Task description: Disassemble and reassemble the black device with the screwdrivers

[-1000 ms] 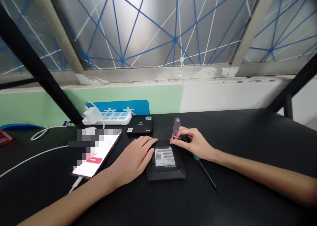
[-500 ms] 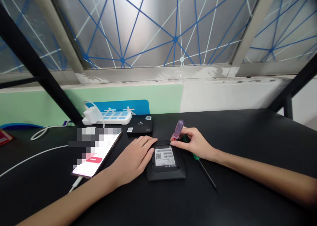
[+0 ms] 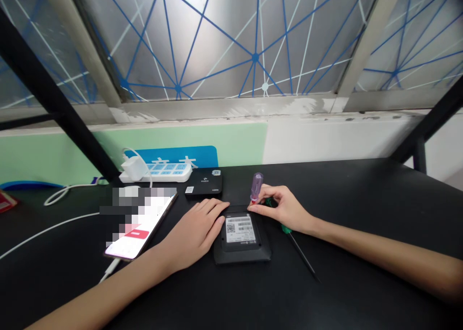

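A black electronic device (image 3: pixel 241 254) with a white barcode label lies flat on the black table. My left hand (image 3: pixel 197 233) grips its upper left edge, thumb at the side and fingers at the far corner. In my right hand (image 3: pixel 285 207), thumb and fingers pinch a small screwdriver (image 3: pixel 256 185) with a clear purple handle, held nearly upright at the device's far right corner. Its tip is hidden by the fingers. Beneath the right hand, a longer screwdriver (image 3: pixel 304 256) with a green handle lies on the table, its shaft pointing toward the near right.
A lit phone (image 3: pixel 135 243) with a white cable lies to the left, partly blurred out. Behind it are a white power strip (image 3: pixel 170 172) with a plugged-in charger (image 3: pixel 134 168) and a black box (image 3: pixel 203 184). Black frame bars (image 3: pixel 68 113) slant at the left and right.
The purple screwdriver handle has tipped slightly to the left and stands more upright. Both hands stay in nearly the same place, and the device has not visibly moved.
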Motion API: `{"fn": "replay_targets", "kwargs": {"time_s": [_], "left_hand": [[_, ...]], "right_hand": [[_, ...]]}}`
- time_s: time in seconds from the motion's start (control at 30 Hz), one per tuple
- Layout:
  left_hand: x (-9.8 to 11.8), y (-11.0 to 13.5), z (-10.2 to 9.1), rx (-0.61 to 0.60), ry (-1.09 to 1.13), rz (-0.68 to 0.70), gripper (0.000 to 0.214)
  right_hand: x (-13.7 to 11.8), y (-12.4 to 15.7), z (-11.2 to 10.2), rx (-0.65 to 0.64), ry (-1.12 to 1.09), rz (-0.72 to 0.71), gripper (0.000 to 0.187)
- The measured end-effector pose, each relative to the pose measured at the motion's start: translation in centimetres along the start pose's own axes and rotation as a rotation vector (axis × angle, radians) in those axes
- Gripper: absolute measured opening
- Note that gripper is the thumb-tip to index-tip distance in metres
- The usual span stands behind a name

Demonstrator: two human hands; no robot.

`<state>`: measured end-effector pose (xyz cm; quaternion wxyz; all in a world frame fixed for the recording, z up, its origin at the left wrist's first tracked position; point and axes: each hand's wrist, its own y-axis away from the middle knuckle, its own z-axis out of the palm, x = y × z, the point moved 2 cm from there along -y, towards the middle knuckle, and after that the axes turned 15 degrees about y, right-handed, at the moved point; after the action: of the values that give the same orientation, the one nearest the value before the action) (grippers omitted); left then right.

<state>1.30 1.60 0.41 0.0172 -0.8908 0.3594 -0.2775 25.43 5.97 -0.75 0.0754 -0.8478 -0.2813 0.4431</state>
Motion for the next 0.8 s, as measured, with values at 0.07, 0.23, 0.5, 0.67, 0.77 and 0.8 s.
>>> {"fn": "replay_targets", "kwargs": {"time_s": [0.07, 0.23, 0.5, 0.67, 0.77, 0.8], "left_hand": [[0.02, -0.01, -0.01, 0.0, 0.001, -0.002, 0.038], [-0.03, -0.01, 0.02, 0.009, -0.001, 0.007, 0.038], [0.08, -0.07, -0.06, 0.009, -0.001, 0.007, 0.038], [0.12, -0.12, -0.06, 0.006, -0.001, 0.0, 0.038], [0.15, -0.1, -0.03, 0.002, 0.002, -0.004, 0.038], [0.15, -0.08, -0.04, 0.003, 0.002, -0.003, 0.038]], "right_hand": [[-0.01, 0.03, 0.06, 0.001, 0.01, -0.01, 0.019], [-0.07, 0.04, 0.12, 0.005, 0.034, -0.024, 0.019], [-0.29, 0.03, 0.0, 0.003, 0.037, -0.057, 0.02], [-0.09, 0.08, -0.06, -0.017, 0.047, -0.061, 0.019], [0.02, 0.04, -0.07, -0.026, 0.044, -0.059, 0.016], [0.05, 0.02, -0.06, -0.027, 0.045, -0.057, 0.015]]}}
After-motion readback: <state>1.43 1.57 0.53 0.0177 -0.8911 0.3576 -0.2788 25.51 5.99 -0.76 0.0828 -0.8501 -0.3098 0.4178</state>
